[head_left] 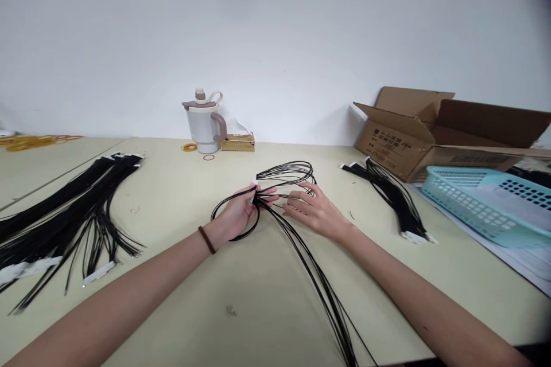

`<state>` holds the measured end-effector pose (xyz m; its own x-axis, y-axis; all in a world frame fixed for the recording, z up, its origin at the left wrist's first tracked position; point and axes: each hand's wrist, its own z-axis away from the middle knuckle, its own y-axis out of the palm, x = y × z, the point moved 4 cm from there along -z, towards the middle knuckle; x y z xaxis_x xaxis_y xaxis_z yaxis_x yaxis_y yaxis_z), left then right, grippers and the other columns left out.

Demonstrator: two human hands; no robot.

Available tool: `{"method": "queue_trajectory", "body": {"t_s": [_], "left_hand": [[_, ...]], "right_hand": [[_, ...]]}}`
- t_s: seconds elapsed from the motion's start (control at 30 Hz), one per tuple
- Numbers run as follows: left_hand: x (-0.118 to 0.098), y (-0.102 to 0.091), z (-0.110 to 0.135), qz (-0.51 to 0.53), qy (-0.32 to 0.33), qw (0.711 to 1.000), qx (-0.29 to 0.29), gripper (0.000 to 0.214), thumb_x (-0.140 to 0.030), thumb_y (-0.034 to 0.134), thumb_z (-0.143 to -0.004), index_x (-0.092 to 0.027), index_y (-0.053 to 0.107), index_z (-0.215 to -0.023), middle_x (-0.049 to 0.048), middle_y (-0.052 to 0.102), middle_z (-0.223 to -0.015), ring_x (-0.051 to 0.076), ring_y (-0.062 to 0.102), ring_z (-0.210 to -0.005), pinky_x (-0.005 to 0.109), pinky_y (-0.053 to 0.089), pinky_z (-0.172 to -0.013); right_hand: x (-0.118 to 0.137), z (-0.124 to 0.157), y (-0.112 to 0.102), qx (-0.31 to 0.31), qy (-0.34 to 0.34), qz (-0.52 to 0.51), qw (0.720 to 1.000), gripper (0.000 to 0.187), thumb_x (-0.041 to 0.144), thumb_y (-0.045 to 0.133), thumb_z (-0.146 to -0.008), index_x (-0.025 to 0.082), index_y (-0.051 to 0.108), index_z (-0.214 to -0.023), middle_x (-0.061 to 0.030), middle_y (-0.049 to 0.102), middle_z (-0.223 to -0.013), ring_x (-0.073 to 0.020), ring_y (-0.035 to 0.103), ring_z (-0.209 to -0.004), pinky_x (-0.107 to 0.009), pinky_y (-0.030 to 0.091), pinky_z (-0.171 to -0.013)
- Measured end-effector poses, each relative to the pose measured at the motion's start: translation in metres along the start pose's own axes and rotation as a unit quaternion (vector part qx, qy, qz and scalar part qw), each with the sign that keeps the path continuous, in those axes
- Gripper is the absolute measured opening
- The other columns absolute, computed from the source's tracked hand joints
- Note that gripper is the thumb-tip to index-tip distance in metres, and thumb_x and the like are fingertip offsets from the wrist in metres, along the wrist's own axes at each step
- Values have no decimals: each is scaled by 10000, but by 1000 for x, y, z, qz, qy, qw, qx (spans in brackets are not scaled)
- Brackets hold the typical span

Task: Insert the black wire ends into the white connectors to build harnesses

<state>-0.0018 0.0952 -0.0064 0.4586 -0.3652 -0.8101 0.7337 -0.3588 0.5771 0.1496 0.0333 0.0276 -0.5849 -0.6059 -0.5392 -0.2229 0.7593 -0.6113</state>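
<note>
My left hand grips a bundle of black wires close to a small white connector. Some of these wires curve in a loop above and to the right. Others bend round my left hand, and a long tail of them runs down toward the front edge. My right hand is at the right side of the bundle, with bent fingers closed on a black wire at the loop; the fingertips partly hide it.
Black wire harnesses with white connectors lie at left. Another bunch of harnesses lies at right, near a light-blue basket and an open cardboard box. A mug, a gold tissue box and rubber bands are along the back.
</note>
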Motion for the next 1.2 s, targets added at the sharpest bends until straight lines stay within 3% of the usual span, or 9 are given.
{"method": "queue_trajectory", "body": {"t_s": [0.13,0.3,0.53,0.77,1.0,1.2], "left_hand": [[-2,3,2,-26,-1,1000,-3,115,-238,464,-849,-176,534,-783,67,689,-940,161,640,-789,282,422,-811],[-3,8,7,-34,0,999,-4,96,-219,488,-832,-170,506,-751,59,695,-891,156,634,-711,301,412,-823],[2,5,6,5,-30,999,12,99,-234,492,-832,-175,504,-754,43,691,-862,164,622,-760,303,380,-838],[2,7,7,40,-29,999,-3,128,-170,468,-842,-172,522,-725,7,653,-687,115,557,-646,237,391,-695],[8,12,7,49,-69,996,36,127,-187,497,-825,-161,572,-726,15,604,-704,112,549,-652,245,429,-688],[11,12,4,59,-73,993,72,109,-204,527,-815,-163,578,-727,5,577,-717,98,543,-660,229,434,-676]], "right_hand": [[-6,3,-2,13,9,26,1000,190,80,426,-879,175,589,-902,-6,647,-774,-135,555,-882,-405,396,-913],[-11,5,-4,-13,33,50,998,175,57,462,-854,163,574,-937,-19,647,-816,-152,539,-889,-392,365,-888],[-4,2,-7,-15,66,128,989,238,42,415,-872,206,573,-942,-9,667,-920,-139,537,-936,-331,329,-749],[16,-14,-9,-35,1,7,999,241,66,429,-877,170,554,-1055,-31,666,-954,-130,536,-968,-300,373,-780],[13,-10,4,-57,150,-59,985,152,166,507,-868,230,596,-973,-7,646,-882,-134,507,-830,-299,334,-697],[18,-14,3,-95,175,-63,978,80,163,550,-835,222,604,-834,3,619,-786,-125,476,-754,-296,306,-669]]}}
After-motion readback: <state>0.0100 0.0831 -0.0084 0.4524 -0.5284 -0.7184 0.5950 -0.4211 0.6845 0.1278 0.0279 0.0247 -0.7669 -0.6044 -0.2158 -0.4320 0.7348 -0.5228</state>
